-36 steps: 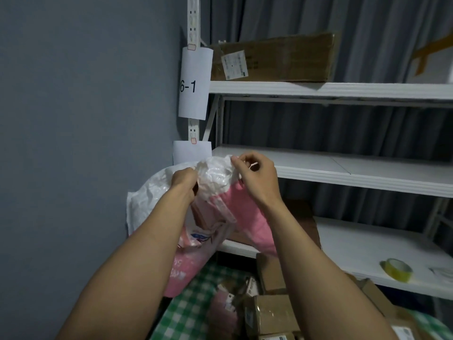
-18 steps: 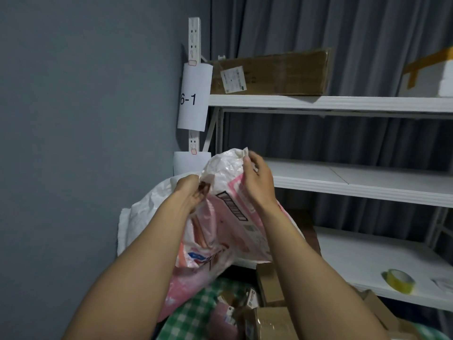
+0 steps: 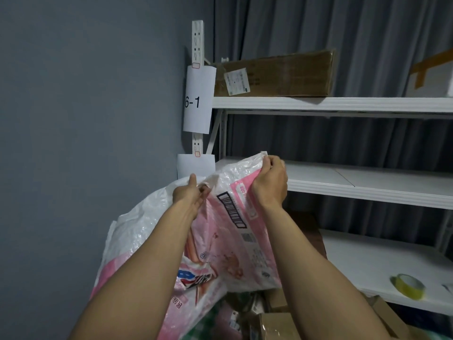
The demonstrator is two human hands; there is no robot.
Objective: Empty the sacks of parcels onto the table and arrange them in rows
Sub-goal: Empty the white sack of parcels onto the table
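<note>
Grey wall on the L, dark curtain behind a white shelf rack. Paper label "6-1" on the rack's L post. Long cardboard box on the top shelf, yellow tape roll on the lower shelf at R. Both forearms & the sack cover most of the brown parcels at the bottom edge.

Sack is pink/white plastic, held up in front of the rack's L end, above the parcels. Left hand has its fingers curled, pinching the top edge, thumb up. Right hand sits higher, fingers closed round the top R corner.

Vs 1 s ago: hands were bunched close at the neck, now further apart; the barcode side is pulled out flatter.
</note>
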